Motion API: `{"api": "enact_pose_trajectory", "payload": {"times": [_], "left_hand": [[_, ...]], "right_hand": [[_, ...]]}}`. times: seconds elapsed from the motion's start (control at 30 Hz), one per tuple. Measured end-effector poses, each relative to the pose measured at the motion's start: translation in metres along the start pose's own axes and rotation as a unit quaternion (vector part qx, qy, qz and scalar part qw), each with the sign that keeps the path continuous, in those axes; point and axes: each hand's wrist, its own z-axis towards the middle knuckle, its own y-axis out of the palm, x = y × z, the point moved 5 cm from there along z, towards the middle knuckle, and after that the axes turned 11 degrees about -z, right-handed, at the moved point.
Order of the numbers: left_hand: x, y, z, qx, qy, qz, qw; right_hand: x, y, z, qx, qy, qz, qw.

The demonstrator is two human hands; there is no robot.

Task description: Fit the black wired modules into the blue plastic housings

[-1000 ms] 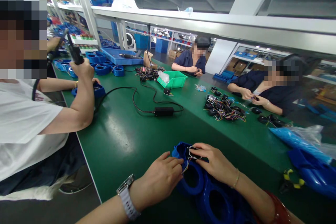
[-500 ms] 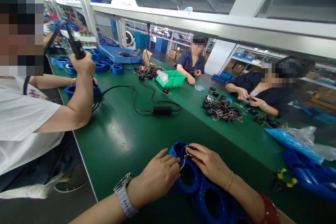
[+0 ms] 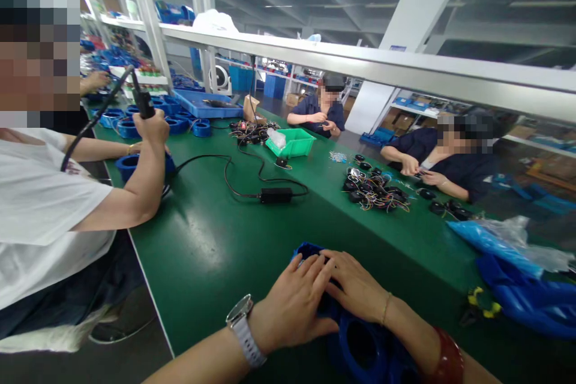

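Note:
A blue plastic housing (image 3: 344, 342) with round openings lies on the green bench in front of me, partly covered by my hands and forearms. My right hand (image 3: 357, 288) grips its far end, fingers bent over the top and thumb low against the inner side. Over that same end lies my left hand (image 3: 297, 300), its fingers stretched out and touching the right fingertips, thumb apart. The black part and thin wires in this end are now hidden beneath the fingers.
Yellow-handled pliers (image 3: 483, 303) and more blue housings (image 3: 526, 306) lie at the right. Ahead are a wired heap of black parts (image 3: 375, 188), a green bin (image 3: 292, 143) and a black power adapter (image 3: 276, 195). A co-worker (image 3: 130, 192) on the left holds a corded tool; two sit opposite.
My left hand has moved right and forward, from beside the wires onto the housing's end, covering them. My right hand stays there. The co-worker's corded tool on the left has shifted slightly.

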Motion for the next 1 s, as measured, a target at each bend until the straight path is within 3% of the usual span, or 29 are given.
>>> {"api": "enact_pose_trajectory", "payload": {"times": [0.13,0.23,0.37,0.47,0.53,0.67,0.83,0.9,1.0], "left_hand": [[-0.002,0.029,0.012,-0.015,-0.043,0.007,0.999],[-0.009,0.026,0.008,-0.025,-0.052,0.029,0.998],[-0.037,-0.008,-0.012,-0.056,-0.082,0.083,0.992],[-0.073,-0.043,-0.031,-0.062,-0.122,0.133,0.982],[-0.097,-0.064,-0.042,-0.068,-0.138,0.159,0.975],[-0.136,-0.097,-0.055,-0.085,-0.145,0.182,0.969],[-0.167,-0.120,-0.058,-0.089,-0.147,0.201,0.964],[-0.167,-0.121,-0.055,-0.068,-0.141,0.204,0.966],[-0.138,-0.103,-0.041,-0.013,-0.085,0.164,0.983]], "right_hand": [[-0.011,-0.015,-0.014,-0.010,-0.009,0.051,0.999],[-0.009,-0.032,-0.043,0.029,0.037,0.069,0.997],[0.011,-0.025,-0.107,0.032,0.172,0.044,0.984],[0.026,0.009,-0.152,0.009,0.250,0.041,0.967],[0.030,0.036,-0.167,0.001,0.261,0.051,0.964],[0.026,0.067,-0.163,-0.019,0.242,0.059,0.968],[0.015,0.058,-0.133,-0.005,0.221,0.072,0.972],[0.012,0.052,-0.120,0.006,0.211,0.080,0.974],[0.008,0.051,-0.101,0.036,0.195,0.083,0.977]]}}
